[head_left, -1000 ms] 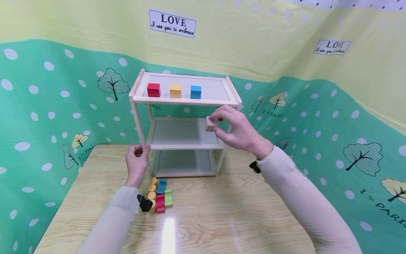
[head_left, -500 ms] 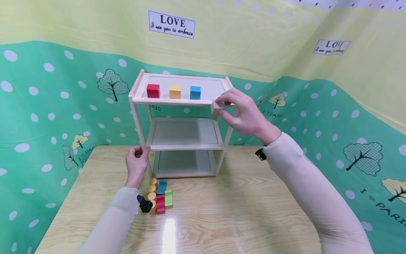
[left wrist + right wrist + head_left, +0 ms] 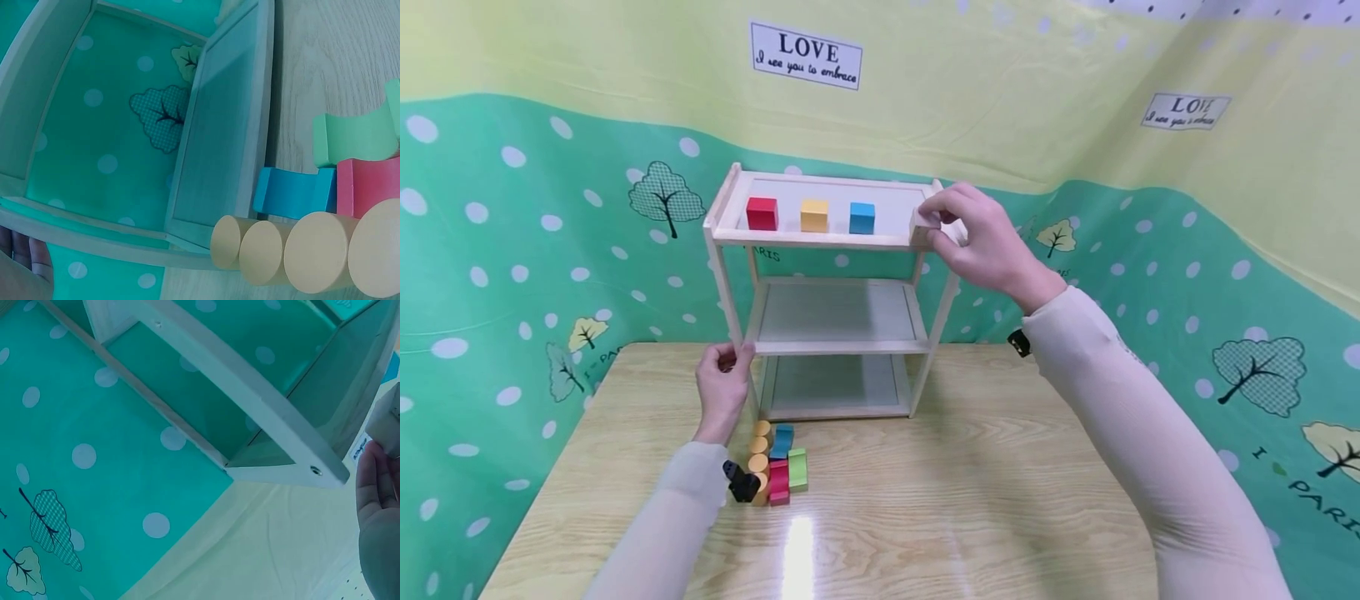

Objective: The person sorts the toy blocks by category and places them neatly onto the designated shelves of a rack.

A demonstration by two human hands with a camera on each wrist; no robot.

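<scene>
My right hand [image 3: 985, 243] pinches a pale wooden block [image 3: 919, 230] at the front right of the top shelf; whether the block touches the board cannot be told. Left of it on that shelf stand a red block [image 3: 762, 215], a yellow block [image 3: 814, 217] and a blue block [image 3: 862, 219] in a row. My left hand [image 3: 722, 390] grips the left front post of the wooden shelf rack [image 3: 835, 347] near its middle level. In the left wrist view some fingers [image 3: 22, 250] show behind the post. The right wrist view catches the pale block [image 3: 386, 425] at its edge.
On the wooden table [image 3: 880, 500], near the rack's left front foot, lie several yellow cylinders [image 3: 319, 250] beside a blue curved block [image 3: 294, 192], a red one [image 3: 369, 184] and a green one [image 3: 356, 136]. A patterned cloth [image 3: 550, 250] hangs behind.
My right hand has risen and shifted right with the pale block, from before the middle level to the top shelf's right end. The left hand has stayed on the post.
</scene>
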